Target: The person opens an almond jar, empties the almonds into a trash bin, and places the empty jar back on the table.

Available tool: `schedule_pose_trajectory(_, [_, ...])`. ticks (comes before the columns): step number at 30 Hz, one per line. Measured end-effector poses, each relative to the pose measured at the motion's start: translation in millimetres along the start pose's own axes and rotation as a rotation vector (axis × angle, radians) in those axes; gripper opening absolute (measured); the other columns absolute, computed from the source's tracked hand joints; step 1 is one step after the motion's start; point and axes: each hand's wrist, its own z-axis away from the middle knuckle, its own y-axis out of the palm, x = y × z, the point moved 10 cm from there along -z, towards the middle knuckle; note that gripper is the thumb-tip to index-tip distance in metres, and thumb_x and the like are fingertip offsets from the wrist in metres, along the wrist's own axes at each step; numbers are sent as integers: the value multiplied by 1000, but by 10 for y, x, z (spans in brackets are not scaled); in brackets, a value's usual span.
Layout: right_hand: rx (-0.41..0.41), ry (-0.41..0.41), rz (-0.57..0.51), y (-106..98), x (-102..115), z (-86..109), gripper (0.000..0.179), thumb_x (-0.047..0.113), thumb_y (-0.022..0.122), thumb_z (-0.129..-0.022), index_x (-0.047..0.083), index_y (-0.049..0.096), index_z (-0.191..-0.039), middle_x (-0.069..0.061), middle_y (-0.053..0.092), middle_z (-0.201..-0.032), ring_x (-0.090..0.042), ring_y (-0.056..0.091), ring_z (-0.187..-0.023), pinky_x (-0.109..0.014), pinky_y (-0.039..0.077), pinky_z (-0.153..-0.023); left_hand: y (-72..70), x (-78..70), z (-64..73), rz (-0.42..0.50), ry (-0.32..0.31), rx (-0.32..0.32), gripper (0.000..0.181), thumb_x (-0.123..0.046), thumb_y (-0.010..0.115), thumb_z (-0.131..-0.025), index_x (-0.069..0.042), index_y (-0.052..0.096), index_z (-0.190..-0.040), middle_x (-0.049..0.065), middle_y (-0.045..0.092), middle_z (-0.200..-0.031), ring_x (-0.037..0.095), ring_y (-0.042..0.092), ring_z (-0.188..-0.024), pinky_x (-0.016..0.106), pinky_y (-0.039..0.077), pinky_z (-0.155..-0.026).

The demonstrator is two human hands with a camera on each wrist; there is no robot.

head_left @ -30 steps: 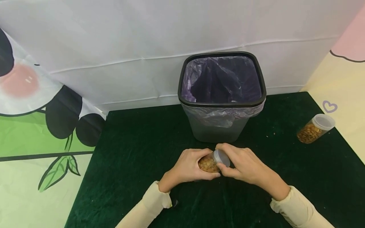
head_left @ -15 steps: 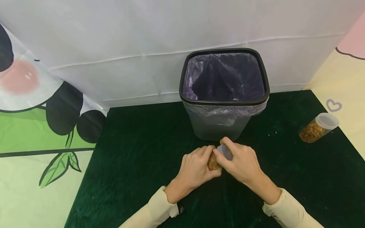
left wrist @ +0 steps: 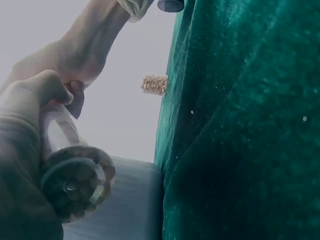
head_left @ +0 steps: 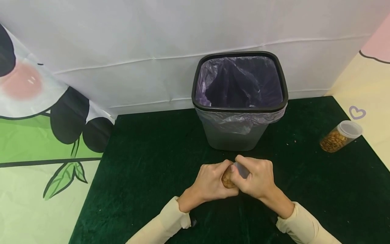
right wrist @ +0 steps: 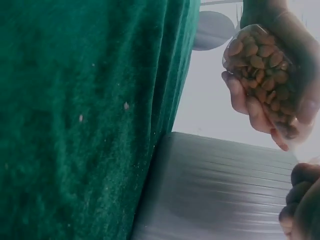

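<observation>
A clear plastic jar [head_left: 227, 178] of small brown nut-like pieces [right wrist: 265, 70] is held tilted above the green cloth, in front of the bin. My left hand [head_left: 210, 183] grips its body, with fingers and thumb wrapped round the side. On the other end, my right hand [head_left: 257, 178] holds the whitish lid [head_left: 242, 170], thumb across the near side and fingers over the far side. Those fingers cover much of the lid. In the left wrist view the round base of the jar [left wrist: 77, 185] faces the camera.
Behind the hands stands a grey bin with a black rim [head_left: 239, 109] and a purple liner [head_left: 262, 81]. A second lidded jar [head_left: 333, 140] of similar pieces is at the right edge of the green-covered table [head_left: 146, 162]. Tiny crumbs lie on the cloth. A white backdrop [head_left: 137, 84] closes the rear.
My right hand has closed further over the lid, rolling its knuckles and wrist. The left hand has shifted slightly right, still gripping the jar. The head view has shifted a little.
</observation>
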Motion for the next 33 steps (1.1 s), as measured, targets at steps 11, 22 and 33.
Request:
schedule_pose_trajectory(11, [-3, -189, -74, -62, 131, 70, 35, 38, 46, -93, 14, 64, -74, 10, 49, -53, 2, 34, -43, -10, 29, -40, 35, -36, 20, 49, 15, 82, 37, -37, 78, -68, -22, 56, -95, -16, 54, -68, -8, 45, -53, 3, 34, -48])
schedule_pose_trajectory(22, [64, -344, -101, -73, 210, 107, 36, 37, 46, -94, 11, 67, -81, 7, 48, -61, 1, 36, -49, -12, 34, -44, 115, 9, 4, 138, -7, 189, 36, -36, 77, -69, -23, 57, -96, -15, 57, -68, -8, 45, -53, 5, 36, -48])
schedule_pose_trajectory(33, [234, -444, -92, 26, 201, 149, 41, 41, 46, -97, 5, 66, -104, 2, 61, -87, -8, 53, -67, -21, 48, -59, 107, 139, 4, 164, -58, 231, 38, -41, 79, -71, -23, 59, -98, -13, 63, -74, -7, 50, -59, 6, 40, -52])
